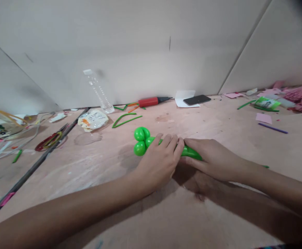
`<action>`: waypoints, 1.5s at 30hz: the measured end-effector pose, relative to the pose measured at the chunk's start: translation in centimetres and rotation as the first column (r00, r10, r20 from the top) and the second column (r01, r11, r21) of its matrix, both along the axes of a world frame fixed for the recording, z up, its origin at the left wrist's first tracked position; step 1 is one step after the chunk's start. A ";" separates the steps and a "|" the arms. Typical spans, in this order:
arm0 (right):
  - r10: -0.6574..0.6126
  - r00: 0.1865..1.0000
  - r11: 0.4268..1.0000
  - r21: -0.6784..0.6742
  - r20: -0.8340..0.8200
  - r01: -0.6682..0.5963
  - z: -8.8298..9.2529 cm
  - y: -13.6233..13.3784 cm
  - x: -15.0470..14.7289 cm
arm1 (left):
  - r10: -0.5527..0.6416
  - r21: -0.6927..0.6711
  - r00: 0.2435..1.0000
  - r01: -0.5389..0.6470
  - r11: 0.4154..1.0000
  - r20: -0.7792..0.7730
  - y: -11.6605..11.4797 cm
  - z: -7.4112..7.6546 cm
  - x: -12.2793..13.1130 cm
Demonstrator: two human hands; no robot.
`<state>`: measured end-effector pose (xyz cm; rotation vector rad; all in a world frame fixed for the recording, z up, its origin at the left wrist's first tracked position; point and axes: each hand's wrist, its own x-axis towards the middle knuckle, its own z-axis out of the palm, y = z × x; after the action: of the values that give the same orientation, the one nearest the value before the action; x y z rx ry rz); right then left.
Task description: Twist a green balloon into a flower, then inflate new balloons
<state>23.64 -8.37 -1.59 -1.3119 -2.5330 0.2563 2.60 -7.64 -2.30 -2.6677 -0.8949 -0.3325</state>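
A green twisting balloon [139, 148] lies across both hands, low over the wooden table. Its left end is twisted into several round bubbles that stick out past my fingers. My left hand [163, 157] is wrapped over the long part just right of the bubbles. Close against it, my right hand [208, 155] grips the balloon farther along, thumb underneath and fingers on top. A short stretch of green shows between the right thumb and fingers. The spot where the two hands meet is covered by the fingers.
Along the wall are a clear bottle [100, 91], a crumpled wrapper [93, 120], a red balloon pump [148, 102] and a phone [197, 100]. Uninflated green balloons [126, 120] lie ahead. Scissors [49, 138] sit by the table gap at left; a purple stick [272, 128] is at right.
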 end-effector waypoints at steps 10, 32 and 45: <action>-0.033 0.974 0.997 0.079 0.224 0.016 -0.3 -0.6 -0.8 | 0.051 -0.117 0.996 -0.060 0.991 -0.078 1.9 -1.5 1.0; -0.066 0.973 0.990 0.136 0.222 0.037 -0.3 2.0 -0.3 | 0.050 0.074 0.994 -0.043 0.996 -0.095 4.1 -0.7 -2.2; 0.112 0.929 0.967 0.178 0.352 -0.184 -1.8 7.7 -2.8 | 0.001 0.112 0.996 0.009 0.994 -0.091 7.6 -2.4 -4.9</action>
<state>20.82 -0.71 -3.36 -1.1682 -2.8541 -0.2248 -2.28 -0.08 -4.72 -2.5598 -0.8189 -0.2521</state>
